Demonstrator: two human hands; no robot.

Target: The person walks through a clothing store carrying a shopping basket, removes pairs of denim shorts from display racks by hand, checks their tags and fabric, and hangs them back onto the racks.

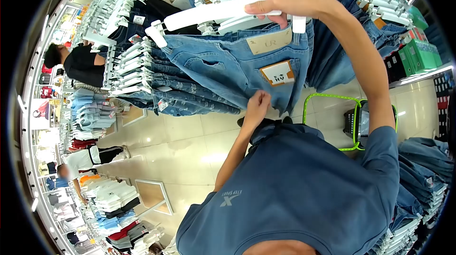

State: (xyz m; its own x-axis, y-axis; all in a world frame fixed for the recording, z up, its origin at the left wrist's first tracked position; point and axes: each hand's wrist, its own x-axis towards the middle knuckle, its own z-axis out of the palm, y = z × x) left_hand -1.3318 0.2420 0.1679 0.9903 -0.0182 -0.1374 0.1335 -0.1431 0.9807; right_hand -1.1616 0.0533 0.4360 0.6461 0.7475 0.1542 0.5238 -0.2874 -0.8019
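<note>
A white hanger (209, 16) carries a blue denim garment (232, 60), with its waistband at the top. My right hand (280, 2) is closed round the hanger's right end. A beige patch (269, 41) sits on the waistband, and a brown-edged white tag (278, 73) lies over a back pocket. Lower down, my left hand (258, 106) has curled fingers against the lower part of the denim, pinching its edge; the fingertips are partly hidden. The garment hangs tilted in front of a rack of other hung jeans.
Patterned denim on white hangers (180, 93) hangs at left. A green-edged basket (354, 122) stands on the floor near my right arm. Green boxes (420, 55) are at right, folded jeans (422, 160) below. Two other people (83, 65) are by the left racks, one in black, one in white.
</note>
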